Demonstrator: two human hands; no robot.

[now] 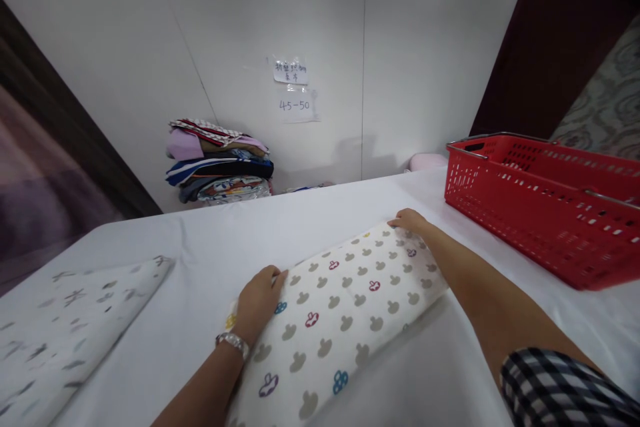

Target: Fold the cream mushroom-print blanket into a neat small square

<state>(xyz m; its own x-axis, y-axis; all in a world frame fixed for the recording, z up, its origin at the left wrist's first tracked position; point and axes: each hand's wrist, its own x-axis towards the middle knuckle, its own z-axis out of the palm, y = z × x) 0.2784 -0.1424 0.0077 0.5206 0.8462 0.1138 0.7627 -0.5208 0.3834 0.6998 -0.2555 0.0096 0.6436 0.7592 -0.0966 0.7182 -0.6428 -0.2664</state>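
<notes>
A folded white cloth [340, 313] printed with grey and coloured mouse-head shapes lies on the white table [215, 247] in front of me. My left hand [257, 300], with a metal watch at the wrist, grips the cloth's near-left far corner. My right hand [410, 220] presses flat on the cloth's far right corner, fingers spread along its edge. My right sleeve is black-and-white checked.
A red plastic basket [545, 213] with metal handles stands at the right. Another folded white patterned cloth [65, 327] lies at the left. A stack of folded clothes [220, 163] sits against the white wall, under two paper notes [293, 90].
</notes>
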